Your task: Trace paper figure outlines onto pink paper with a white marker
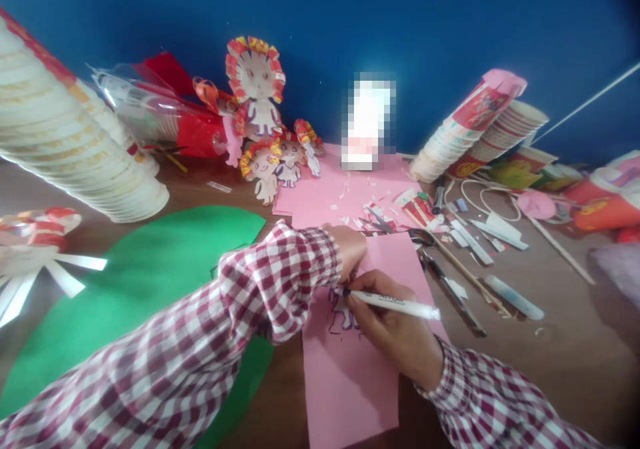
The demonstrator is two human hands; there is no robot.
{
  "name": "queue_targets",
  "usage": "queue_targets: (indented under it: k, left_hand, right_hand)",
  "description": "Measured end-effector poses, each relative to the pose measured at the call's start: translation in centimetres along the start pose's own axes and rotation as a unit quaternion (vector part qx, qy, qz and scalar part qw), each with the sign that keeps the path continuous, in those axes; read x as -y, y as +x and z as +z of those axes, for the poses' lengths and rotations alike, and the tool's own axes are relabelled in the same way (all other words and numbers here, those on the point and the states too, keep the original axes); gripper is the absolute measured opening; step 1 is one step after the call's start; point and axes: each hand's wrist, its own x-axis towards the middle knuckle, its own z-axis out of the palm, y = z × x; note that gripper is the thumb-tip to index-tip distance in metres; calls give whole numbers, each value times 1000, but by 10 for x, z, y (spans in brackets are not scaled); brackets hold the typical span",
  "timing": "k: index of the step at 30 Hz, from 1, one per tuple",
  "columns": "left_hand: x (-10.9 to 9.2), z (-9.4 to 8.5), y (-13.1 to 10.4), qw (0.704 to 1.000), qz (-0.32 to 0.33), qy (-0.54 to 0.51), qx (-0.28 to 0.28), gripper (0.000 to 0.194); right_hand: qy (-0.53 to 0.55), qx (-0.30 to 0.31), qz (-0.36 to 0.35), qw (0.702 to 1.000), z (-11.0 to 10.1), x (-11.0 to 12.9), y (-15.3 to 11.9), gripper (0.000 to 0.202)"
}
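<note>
"Marker [400, 305] clamped between right hand [400, 332] thumb and fingers, dark tip poking out to the left, white barrel slanting out right!"

"And beneath it?"

"Pink sheet [353, 389], with a purple outline [345, 315] right by the tip!"

"Left hand [350, 249]?"

"Just above the tip, over the sheet; its fingers are hidden, so I can't tell whether they're closed!"

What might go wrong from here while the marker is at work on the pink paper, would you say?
The left hand sits right beside the purple drawing at the tip of the marker, so it might smudge any ink that is still wet. The scissors lie by the top edge of the pink paper and could snag it if it slides.
</note>
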Motion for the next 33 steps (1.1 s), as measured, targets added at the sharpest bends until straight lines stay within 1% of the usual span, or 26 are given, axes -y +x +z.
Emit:
queue_targets:
  k: [10, 15, 27, 33]
  left_hand:
    - [2, 6, 1, 999, 4, -15, -34, 16]
    - [3, 6, 1, 999, 12, -7, -33, 14]
    - [1, 5, 0, 999, 6, -12, -37, 14]
    - [1, 5, 0, 999, 13, -9, -35, 17]
  right_hand:
    - [8, 27, 7, 1000, 0, 0, -1, 6]
    - [7, 34, 8, 999, 0, -1, -1, 6]
    - [0, 52, 16, 999, -1, -1, -3, 8]
    - [-6, 41, 7, 999, 0, 0, -1, 7]
